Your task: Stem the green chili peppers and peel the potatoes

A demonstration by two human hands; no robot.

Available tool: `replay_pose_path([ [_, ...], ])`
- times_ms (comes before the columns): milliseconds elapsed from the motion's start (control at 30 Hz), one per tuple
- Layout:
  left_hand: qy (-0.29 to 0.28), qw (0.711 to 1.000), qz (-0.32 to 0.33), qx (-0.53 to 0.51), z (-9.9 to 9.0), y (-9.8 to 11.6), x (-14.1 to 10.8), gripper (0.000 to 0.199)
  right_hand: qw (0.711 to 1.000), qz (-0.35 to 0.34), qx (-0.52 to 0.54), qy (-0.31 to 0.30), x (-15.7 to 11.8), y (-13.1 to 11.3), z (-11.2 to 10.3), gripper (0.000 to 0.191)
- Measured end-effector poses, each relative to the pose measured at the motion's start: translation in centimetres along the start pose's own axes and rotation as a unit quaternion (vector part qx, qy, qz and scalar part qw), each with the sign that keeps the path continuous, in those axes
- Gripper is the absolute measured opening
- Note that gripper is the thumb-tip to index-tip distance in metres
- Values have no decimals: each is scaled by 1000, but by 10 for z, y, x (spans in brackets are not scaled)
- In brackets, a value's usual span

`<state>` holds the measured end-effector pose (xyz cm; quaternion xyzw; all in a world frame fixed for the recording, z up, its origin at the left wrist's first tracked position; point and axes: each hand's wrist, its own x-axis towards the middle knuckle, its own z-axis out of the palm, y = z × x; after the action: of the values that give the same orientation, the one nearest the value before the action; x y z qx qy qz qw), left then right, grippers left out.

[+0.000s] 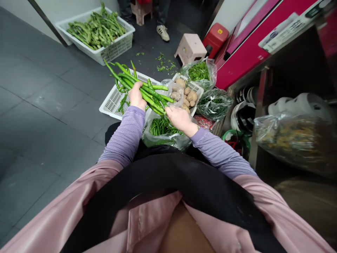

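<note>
A bunch of long green chili peppers (147, 92) lies across my left hand (137, 96), whose fingers are wrapped round it. My right hand (179, 118) is closed at the near right end of the bunch, its fingertips at one pepper's tip; most of those fingers are hidden from me. Below the peppers, a clear plastic bag (155, 140) holds more green chilies (163, 125). Behind my left hand stands a low white basket (109, 106) with a few chilies lying in it.
A white basket (116, 52) of green stalks stands at the back left. Potatoes (191, 96) fill a small basket beside bagged greens (199, 71). A pink stool (192, 47) and a person's shoe (163, 32) are farther back. Metal shelving (259, 116) borders the right side.
</note>
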<state>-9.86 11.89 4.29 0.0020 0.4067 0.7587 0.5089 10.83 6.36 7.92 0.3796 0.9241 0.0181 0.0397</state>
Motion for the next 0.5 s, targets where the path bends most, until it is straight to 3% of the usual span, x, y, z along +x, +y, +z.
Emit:
replay_pose_path([
  [133, 50, 998, 41, -9, 1, -4, 0, 28, 993, -79, -86, -20, 9, 7, -4, 41],
  [333, 47, 998, 45, 18, 7, -11, -14, 28, 964, -233, -61, -111, 21, 20, -19, 34],
  [433, 46, 998, 48, 10, 7, -1, -14, 20, 957, -248, -13, -152, 13, 32, -20, 27],
  [500, 34, 998, 56, 23, 5, 12, -10, 19, 964, -201, 25, -170, 0, 40, -8, 27],
])
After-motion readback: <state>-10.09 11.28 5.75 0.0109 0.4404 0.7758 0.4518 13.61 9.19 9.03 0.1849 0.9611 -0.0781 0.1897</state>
